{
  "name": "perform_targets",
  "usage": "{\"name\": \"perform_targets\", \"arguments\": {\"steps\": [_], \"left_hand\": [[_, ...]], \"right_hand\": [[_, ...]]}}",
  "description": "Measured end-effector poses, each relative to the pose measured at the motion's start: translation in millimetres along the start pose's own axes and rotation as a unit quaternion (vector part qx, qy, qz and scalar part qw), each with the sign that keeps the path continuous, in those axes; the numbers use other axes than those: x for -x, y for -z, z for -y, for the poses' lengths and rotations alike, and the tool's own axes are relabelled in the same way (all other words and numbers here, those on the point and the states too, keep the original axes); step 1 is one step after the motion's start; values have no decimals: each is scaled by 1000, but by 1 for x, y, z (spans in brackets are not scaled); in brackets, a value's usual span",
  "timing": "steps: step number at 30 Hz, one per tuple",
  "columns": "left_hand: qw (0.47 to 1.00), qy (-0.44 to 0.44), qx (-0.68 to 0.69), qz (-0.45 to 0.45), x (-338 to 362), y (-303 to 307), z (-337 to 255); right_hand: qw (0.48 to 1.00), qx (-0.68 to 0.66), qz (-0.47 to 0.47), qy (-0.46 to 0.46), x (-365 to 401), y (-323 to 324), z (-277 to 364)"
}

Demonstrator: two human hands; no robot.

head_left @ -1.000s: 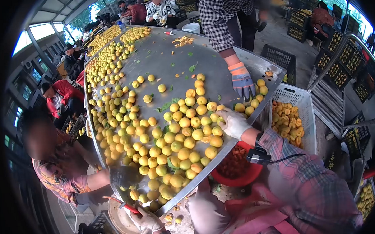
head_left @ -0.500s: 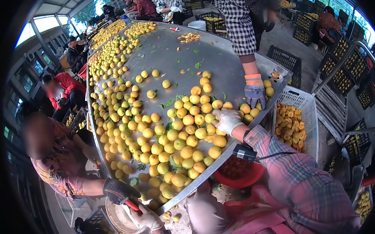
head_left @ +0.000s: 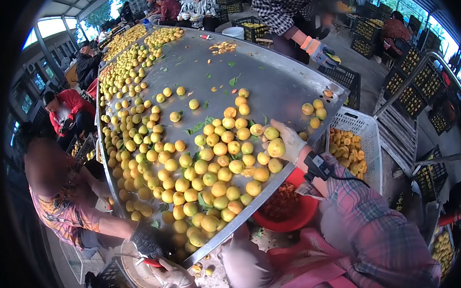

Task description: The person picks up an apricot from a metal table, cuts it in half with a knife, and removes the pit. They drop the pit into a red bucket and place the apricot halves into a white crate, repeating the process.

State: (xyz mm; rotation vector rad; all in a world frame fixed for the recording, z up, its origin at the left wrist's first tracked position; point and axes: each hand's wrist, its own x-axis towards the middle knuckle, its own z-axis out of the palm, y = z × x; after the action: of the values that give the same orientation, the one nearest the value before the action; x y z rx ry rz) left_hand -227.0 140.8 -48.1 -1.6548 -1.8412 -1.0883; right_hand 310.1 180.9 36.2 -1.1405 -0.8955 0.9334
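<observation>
My right hand [head_left: 291, 141], in a pale glove with a black device strapped at the wrist, is at the metal table's [head_left: 206, 68] right edge. Its fingers are closed around yellow apricots [head_left: 276, 147]; one sits in the palm side. Below the table's near edge, my left hand [head_left: 170, 274], also pale-gloved, grips a red-handled tool [head_left: 152, 262] whose working end I cannot make out. A co-worker's dark-gloved hand [head_left: 148, 239] is just above it. Many loose apricots [head_left: 209, 223] lie on the table beside my right hand.
A red basin [head_left: 300, 213] of dark pits is under the table edge. To the right stands a white crate [head_left: 376, 153] of split apricots. Across the table, a person's orange-grey glove [head_left: 316, 51] holds fruit. Beneath my left hand is a pale bucket [head_left: 138, 274].
My right hand has lifted and closed on apricots. The co-worker's orange-grey glove has moved away from the table corner with fruit. My left hand has shifted slightly left and down in view.
</observation>
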Motion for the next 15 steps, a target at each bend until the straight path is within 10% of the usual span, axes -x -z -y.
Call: {"name": "perform_targets", "arguments": {"steps": [3,6,7,8,15], "left_hand": [[986,108,122,-40,-13,9,-28],[978,172,121,-22,-19,15,-37],[1000,-12,-15,-17,-18,11,-21],[981,138,137,-21,-10,1,-12],[970,162,181,17,-17,14,-34]], "right_hand": [[888,-388,55,-239,12,4,18],[852,-441,-31,-280,36,-6,37],[863,-423,16,-277,45,3,34],[862,-428,36,-269,53,8,30],[814,-514,-31,-269,87,8,49]]}}
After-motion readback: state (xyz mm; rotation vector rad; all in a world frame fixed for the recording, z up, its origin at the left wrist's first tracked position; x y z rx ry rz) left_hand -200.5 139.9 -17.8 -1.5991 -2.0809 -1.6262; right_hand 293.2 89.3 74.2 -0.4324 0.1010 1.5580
